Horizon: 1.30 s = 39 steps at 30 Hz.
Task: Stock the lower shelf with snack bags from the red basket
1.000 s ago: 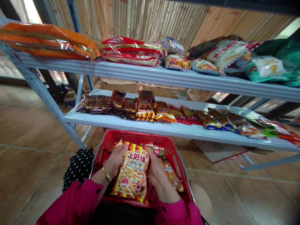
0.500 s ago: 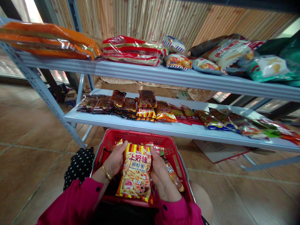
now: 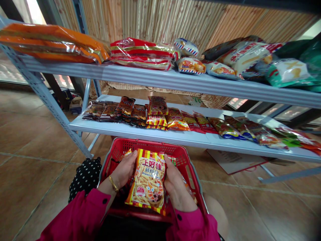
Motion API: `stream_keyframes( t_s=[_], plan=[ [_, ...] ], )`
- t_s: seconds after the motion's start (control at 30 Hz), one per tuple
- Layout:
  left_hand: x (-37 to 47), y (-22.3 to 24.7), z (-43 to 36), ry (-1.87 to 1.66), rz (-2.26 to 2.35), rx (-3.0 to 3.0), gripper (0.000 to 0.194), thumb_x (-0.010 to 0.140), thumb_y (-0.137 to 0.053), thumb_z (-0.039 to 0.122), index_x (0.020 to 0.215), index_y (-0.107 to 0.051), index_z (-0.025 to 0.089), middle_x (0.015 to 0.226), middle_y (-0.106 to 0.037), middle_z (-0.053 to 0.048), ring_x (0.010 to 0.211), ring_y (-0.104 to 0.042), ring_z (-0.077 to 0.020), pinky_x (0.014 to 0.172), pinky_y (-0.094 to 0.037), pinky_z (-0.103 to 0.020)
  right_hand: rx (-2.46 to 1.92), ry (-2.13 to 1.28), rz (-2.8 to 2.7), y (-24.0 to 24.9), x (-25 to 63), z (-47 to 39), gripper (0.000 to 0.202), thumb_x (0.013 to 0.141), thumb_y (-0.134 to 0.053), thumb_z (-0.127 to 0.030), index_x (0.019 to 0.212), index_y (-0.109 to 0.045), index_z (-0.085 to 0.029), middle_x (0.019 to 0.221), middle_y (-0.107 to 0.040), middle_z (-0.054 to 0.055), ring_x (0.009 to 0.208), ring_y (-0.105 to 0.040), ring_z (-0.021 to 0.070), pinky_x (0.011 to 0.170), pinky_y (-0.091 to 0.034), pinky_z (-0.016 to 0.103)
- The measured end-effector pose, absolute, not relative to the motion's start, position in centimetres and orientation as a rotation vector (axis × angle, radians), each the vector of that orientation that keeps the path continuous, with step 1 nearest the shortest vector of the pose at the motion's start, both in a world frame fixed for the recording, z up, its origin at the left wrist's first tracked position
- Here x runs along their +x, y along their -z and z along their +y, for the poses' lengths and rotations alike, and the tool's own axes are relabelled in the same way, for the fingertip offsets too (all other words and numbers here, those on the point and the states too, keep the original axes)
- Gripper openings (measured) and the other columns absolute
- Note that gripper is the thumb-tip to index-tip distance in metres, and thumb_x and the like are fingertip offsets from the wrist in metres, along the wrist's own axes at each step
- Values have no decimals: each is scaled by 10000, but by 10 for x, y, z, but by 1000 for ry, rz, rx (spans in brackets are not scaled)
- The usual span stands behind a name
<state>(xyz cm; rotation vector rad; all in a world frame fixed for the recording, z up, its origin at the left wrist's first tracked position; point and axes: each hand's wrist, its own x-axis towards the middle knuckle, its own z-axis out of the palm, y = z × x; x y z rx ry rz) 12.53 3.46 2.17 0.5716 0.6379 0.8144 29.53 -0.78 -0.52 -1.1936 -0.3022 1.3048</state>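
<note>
A yellow and red striped bag of prawn crackers (image 3: pixel 147 182) is held between my two hands, its printed front facing me. My left hand (image 3: pixel 123 172) grips its left edge, a gold bracelet at the wrist. On the right edge my right hand (image 3: pixel 175 182) is closed in the same way. Directly beneath is a red shopping basket (image 3: pixel 120 144), with other snack packets inside, mostly hidden by my hands and the bag.
Just beyond the basket, a low grey-blue shelf (image 3: pixel 200 135) carries a row of snack bags (image 3: pixel 177 119). The upper shelf (image 3: pixel 150 75) holds larger orange, red and white packages. A flat cardboard box (image 3: pixel 225 162) lies on the tiled floor under the rack.
Both hands have shifted the prawn cracker bag slightly right and up, tilting it a little. The basket and shelves stay the same.
</note>
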Motion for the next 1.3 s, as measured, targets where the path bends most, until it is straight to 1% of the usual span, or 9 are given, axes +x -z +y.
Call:
stream_keyframes(
  t_s=[0.07, 0.2, 0.37, 0.47, 0.6, 0.73, 0.9, 1.17, 1.3],
  plan=[
    [124, -22, 31, -714, 605, 619, 465, 759, -704, 439, 1102, -639, 132, 1019, -727, -131, 969, -678, -269, 855, -522, -375, -1197, -1307, -271, -3, 302, -4, 467, 693, -709, -543, 980, -684, -175, 885, -765, 99, 892, -713, 285, 780, -570, 412],
    [122, -20, 23, -572, 587, 682, 528, 676, -797, 309, 1143, -620, 138, 1048, -719, -142, 962, -685, -284, 828, -535, -370, -1203, -1266, -213, -21, 309, 2, 454, 706, -694, -554, 954, -682, -174, 874, -765, 105, 883, -714, 285, 770, -569, 416],
    [122, -16, 25, -595, 615, 674, 572, 631, -826, 287, 1136, -624, 109, 999, -731, -153, 915, -699, -297, 808, -546, -381, -1099, -1433, -326, -37, 302, -6, 450, 741, -654, -562, 979, -687, -183, 955, -760, 97, 946, -702, 274, 801, -552, 396],
    [122, -16, 30, -653, 647, 643, 591, 615, -836, 284, 1138, -624, 112, 987, -734, -150, 902, -703, -295, 810, -548, -389, -1086, -1507, -383, -37, 294, -16, 420, 715, -720, -482, 1002, -683, -178, 969, -759, 89, 953, -700, 273, 831, -536, 403],
    [121, -17, 34, -721, 670, 627, 603, 602, -844, 269, 1139, -620, 113, 981, -737, -142, 911, -701, -291, 828, -546, -394, -1148, -1503, -385, -33, 286, -25, 407, 610, -830, -346, 950, -688, -174, 920, -768, 76, 914, -710, 270, 847, -527, 393],
    [120, -15, 34, -723, 654, 630, 593, 605, -844, 253, 1138, -620, 118, 995, -735, -138, 918, -700, -288, 843, -541, -393, -1151, -1520, -366, -30, 282, -26, 382, 582, -849, -322, 893, -698, -158, 858, -771, 82, 897, -714, 281, 844, -533, 399],
    [120, -19, 33, -711, 629, 650, 595, 624, -833, 262, 1157, -609, 119, 1029, -727, -145, 934, -696, -283, 858, -534, -388, -1130, -1513, -331, -26, 283, -23, 401, 592, -846, -284, 936, -694, -146, 836, -772, 88, 893, -718, 284, 832, -550, 404],
    [112, -23, 28, -543, 734, 792, 655, 645, -815, 307, 1238, -578, 162, 1092, -702, -160, 947, -688, -295, 754, -564, -377, -1185, -1380, -222, -23, 287, -21, 371, 575, -850, -327, 872, -704, -158, 809, -769, 94, 858, -724, 305, 758, -583, 413],
    [112, -20, 30, -583, 707, 778, 653, 633, -824, 296, 1223, -585, 152, 1090, -706, -155, 955, -686, -285, 771, -563, -367, -1191, -1400, -281, -26, 288, -22, 348, 602, -833, -368, 850, -701, -162, 828, -767, 98, 882, -717, 300, 741, -586, 399]
  ],
)
